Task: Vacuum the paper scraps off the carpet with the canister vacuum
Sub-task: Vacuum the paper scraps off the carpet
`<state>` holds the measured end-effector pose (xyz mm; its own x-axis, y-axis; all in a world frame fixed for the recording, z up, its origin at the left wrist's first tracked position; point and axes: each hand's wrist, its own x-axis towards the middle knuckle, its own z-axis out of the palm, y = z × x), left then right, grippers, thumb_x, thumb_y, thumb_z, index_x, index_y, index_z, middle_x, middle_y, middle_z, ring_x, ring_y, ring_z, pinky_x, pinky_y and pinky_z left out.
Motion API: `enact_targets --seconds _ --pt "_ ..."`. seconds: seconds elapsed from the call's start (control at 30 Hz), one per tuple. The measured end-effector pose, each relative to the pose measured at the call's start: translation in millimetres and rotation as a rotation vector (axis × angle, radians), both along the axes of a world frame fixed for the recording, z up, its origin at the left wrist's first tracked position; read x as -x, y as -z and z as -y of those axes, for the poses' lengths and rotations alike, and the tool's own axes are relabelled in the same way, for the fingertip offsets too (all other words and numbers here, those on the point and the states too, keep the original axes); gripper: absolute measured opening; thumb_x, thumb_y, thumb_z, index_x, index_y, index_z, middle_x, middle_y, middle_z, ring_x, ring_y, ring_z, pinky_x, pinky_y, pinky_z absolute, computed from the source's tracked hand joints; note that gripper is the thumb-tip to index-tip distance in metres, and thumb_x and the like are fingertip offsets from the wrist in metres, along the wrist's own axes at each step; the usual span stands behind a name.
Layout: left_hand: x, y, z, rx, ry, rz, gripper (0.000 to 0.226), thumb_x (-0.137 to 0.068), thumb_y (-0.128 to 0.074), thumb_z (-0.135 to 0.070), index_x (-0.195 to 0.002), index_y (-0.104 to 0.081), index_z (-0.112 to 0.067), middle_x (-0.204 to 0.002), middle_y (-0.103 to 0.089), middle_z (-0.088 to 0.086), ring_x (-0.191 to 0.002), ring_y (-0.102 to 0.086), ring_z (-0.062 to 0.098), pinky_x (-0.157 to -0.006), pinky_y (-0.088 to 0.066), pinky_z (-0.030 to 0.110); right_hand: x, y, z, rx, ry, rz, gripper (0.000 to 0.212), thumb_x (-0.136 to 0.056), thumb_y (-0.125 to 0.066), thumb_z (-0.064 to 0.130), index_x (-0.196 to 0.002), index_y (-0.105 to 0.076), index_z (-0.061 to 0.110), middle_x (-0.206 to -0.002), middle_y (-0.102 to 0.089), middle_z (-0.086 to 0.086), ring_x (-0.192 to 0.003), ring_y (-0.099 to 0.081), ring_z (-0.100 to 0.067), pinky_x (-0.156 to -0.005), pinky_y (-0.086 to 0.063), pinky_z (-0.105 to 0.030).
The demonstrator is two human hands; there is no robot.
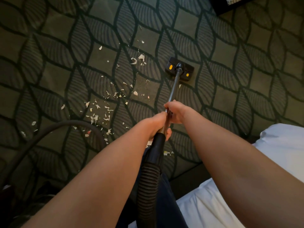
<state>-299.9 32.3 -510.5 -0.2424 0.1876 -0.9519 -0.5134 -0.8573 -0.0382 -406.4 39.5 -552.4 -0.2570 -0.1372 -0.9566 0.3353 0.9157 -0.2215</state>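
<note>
Head view records both bare hands clasped round the slim metal vacuum wand (174,89): the right hand (175,111) grips it further along the tube, the left hand (154,125) grips it nearer the body, just above the black ribbed hose cuff (157,145). At the wand's far end the black rectangular floor nozzle with two yellow markings (179,69) sits flat on the dark leaf-patterned carpet (230,71), just right of the scattered white paper scraps (98,112), which lie left of the wand. A dark hose (57,127) curves across the carpet at lower left, and white bedding (283,142) occupies the lower right.
</note>
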Motion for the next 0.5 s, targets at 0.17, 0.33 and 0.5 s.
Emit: enact_targets --seconds 0.17,0.33,0.5 --pt "-32.2 -4.2 -13.1 -0.013 -0.008 0.029 0.051 -0.095 -0.044 -0.059 -0.086 -0.048 -0.009 -0.053 -0.047 0.004 -0.036 -0.045 0.011 -0.034 -0.042 0.019 -31.7 -0.3 -14.5 -0.005 0.000 0.015 0.029 -0.102 -0.047 0.015 -0.129 -0.037 0.016 -0.104 -0.053 -0.013 -0.082 -0.061 -0.022 -0.059 -0.055 -0.035" --pt "-66.4 -10.2 -22.1 -0.008 0.018 0.042 0.054 -0.095 -0.043 -0.061 -0.077 -0.046 -0.010 -0.049 -0.043 0.002 -0.034 -0.042 0.010 -0.034 -0.041 0.018 -66.0 3.4 -25.3 0.005 0.016 0.021 0.034 -0.103 -0.045 0.012 -0.135 -0.034 0.018 -0.101 -0.052 -0.013 -0.079 -0.058 -0.023 -0.065 -0.054 -0.037" --pt "-98.7 -13.5 -26.6 0.006 0.033 0.037 0.057 -0.099 -0.035 -0.060 -0.073 -0.044 -0.010 -0.053 -0.040 0.002 -0.029 -0.039 0.011 -0.034 -0.038 0.014 -98.6 8.5 -35.2 0.007 0.031 0.030 0.028 -0.102 -0.045 0.016 -0.129 -0.036 0.016 -0.114 -0.056 -0.016 -0.093 -0.062 -0.025 -0.082 -0.058 -0.043"
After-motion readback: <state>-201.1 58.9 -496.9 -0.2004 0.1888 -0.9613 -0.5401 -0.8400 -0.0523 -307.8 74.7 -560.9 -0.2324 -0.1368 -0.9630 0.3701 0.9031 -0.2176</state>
